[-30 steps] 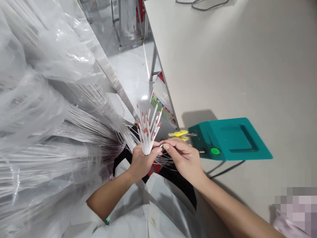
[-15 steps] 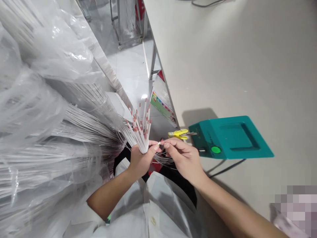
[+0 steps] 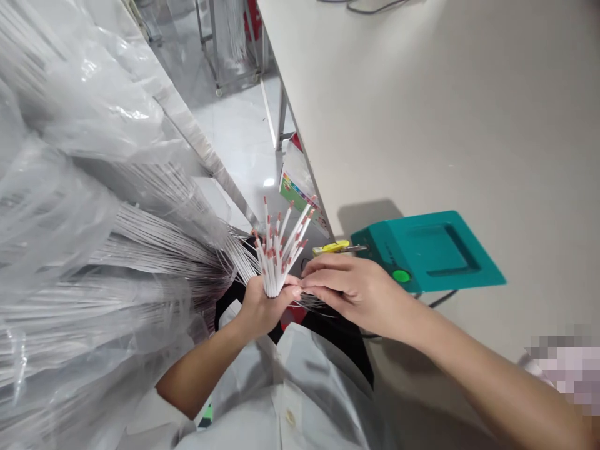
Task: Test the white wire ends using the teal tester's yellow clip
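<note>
My left hand (image 3: 262, 309) is closed around a bundle of thin white wires with red tips (image 3: 280, 250), which fan upward from the fist. My right hand (image 3: 359, 292) lies just right of it, fingertips pinched together against the base of the bundle beside my left thumb. What the fingertips pinch is too small to make out. Loose thin wires (image 3: 312, 304) trail below the two hands.
A teal box with a green button (image 3: 424, 250) sits on the pale table (image 3: 445, 112) right of my hands, a yellow clip (image 3: 334, 247) at its left end. Clear plastic bags of white wires (image 3: 103, 237) fill the left. A metal rack stands on the floor beyond.
The red-tipped bundle has tilted from leaning left back to upright and fanned out. My right hand has slid left, closer over the bundle's base.
</note>
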`<state>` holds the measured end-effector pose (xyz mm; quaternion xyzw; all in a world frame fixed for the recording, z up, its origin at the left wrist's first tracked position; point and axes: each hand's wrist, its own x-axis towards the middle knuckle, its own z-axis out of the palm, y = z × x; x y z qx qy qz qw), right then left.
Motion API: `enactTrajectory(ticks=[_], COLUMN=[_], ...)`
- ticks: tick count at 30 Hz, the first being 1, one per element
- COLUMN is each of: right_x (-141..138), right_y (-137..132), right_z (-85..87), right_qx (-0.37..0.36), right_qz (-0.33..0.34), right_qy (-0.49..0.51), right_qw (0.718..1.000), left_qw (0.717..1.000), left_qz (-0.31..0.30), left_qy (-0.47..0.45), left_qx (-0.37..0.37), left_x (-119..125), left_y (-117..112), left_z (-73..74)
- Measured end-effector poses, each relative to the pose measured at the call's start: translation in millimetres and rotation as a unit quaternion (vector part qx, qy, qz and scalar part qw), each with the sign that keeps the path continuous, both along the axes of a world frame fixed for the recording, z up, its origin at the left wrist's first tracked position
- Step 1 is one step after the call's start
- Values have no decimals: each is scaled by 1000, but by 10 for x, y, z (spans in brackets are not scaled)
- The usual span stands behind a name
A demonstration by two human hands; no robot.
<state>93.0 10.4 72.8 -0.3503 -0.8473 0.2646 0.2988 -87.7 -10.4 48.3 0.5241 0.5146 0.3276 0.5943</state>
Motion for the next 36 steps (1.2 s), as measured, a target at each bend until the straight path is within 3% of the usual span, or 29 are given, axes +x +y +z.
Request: enactTrajectory(ticks=[4,7,11,15,19,22,26,30,33,36], right_x=[-8,-81,-255,-400,-449,-439,-373,-261,-189,-153], right_y=[55,37,-74,-189,-226,-217,-198,-204,-220,-231], right_z=[40,-44,-225,-367,-429,-417,-371,-392,-438,-462], right_qx=[-54,-151,-295,-401,-434,-399,-253,-66,71,141], right_qz=[40,20,-45,-95,-126,-160,-213,-233,-224,-216], right_qy=[54,182,369,465,493,471,371,214,85,1], right_qw=[996,971,880,784,744,770,868,946,968,966], left_qw=[994,978,955,943,931,923,930,967,985,990], left_qz=[-8,10,40,49,63,84,110,110,88,79], left_qy=[-100,-185,-260,-292,-315,-319,-294,-187,-114,-75], left_qx=[-44,-92,-136,-152,-173,-198,-193,-133,-98,-85], left_x=[-61,-79,-60,-17,32,76,130,141,132,137], left_y=[16,32,48,43,27,18,-3,-43,-71,-93], left_z=[-72,-118,-141,-171,-209,-217,-206,-200,-196,-188])
